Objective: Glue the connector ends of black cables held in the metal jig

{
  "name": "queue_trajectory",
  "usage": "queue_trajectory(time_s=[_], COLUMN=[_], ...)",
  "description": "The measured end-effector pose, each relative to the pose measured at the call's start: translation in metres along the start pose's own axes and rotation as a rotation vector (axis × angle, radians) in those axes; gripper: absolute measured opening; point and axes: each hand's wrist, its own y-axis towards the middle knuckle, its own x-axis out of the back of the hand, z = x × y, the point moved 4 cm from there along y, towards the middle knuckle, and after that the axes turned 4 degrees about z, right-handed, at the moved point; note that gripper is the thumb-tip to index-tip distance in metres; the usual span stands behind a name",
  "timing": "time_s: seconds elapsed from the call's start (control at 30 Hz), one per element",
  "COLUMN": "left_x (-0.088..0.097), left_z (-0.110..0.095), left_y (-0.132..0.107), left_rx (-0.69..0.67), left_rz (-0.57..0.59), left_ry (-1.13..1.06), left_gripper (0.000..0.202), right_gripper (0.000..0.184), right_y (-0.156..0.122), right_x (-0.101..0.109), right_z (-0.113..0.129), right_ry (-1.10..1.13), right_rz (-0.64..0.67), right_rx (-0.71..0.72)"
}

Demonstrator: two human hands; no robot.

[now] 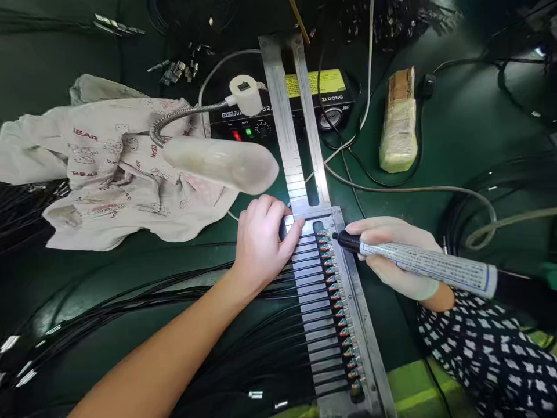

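Observation:
A long metal jig [307, 316] holds a row of black cables [256, 284] side by side, their stripped ends showing small coloured wires at the metal connectors [335, 287]. My left hand [264, 241], bare, grips the jig's left edge at the top of that row, thumb lying on the metal and fingers curled. In my right hand [398, 252], which wears a pale glove, is a thick pen-shaped dispenser [430, 267] with a white printed barrel and black tip. Its tip is at the topmost connector; whether they touch I cannot tell.
Behind the jig stands a black control box [333, 101] with a gauge and lit switches. A flexible-neck lamp [221, 162] and crumpled printed cloth [117, 157] are at left. A wrapped block [398, 125] lies at right among loose cords. Several cable bundles surround the green mat [365, 191].

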Motion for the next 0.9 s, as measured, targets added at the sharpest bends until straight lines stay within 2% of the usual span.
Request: queue_trajectory(time_s=[0.9], left_x=[-0.0016], left_z=[0.0012], left_y=[-0.0002], left_rx=[-0.008], left_rz=[-0.027], left_ry=[-0.009], left_gripper=[0.021], right_gripper=[0.033], right_y=[-0.0022], right_x=[0.0015], right_z=[-0.0043], right_ry=[-0.018], right_rz=[-0.014], right_rx=[-0.001])
